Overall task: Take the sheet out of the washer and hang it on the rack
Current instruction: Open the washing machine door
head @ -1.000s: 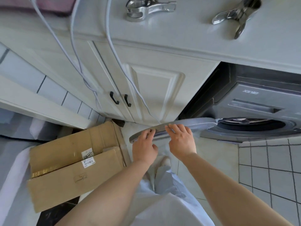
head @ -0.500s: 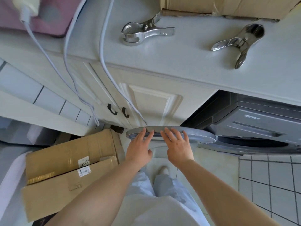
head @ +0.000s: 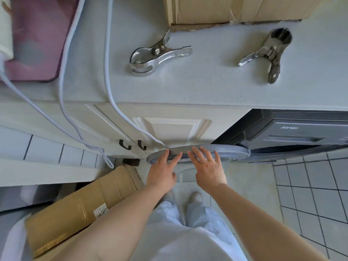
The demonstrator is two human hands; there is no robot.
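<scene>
Right now your left hand (head: 162, 172) and right hand (head: 209, 168) both reach forward to the grey, round-edged washer door (head: 224, 152), which stands swung out from the dark grey front-loading washer (head: 293, 130) under the pale speckled countertop (head: 197, 87). Your fingers are straight and spread on both hands, the fingertips (head: 195, 150) lying against the door's rim; neither hand curls round anything. The left hand touches the door's left end, the right hand sits just beside it toward the middle.

You cannot see the sheet: the drum opening is hidden behind the door and the washer's lower front, so where it lies cannot be told.

On the countertop lie two shiny metal clamps, one (head: 156, 55) left of centre and one (head: 269, 53) well apart to its right. A brown cardboard box (head: 216, 10) stands at the back edge, and a pink cushion-like pad (head: 35, 34) lies at the far left. White cables (head: 111, 78) hang down over the cream cabinet doors (head: 169, 129) with their small black handles (head: 131, 145). A second brown cardboard box (head: 81, 204) lies on the floor by your left leg, and grey tiles (head: 310, 185) cover the floor to your right.
</scene>
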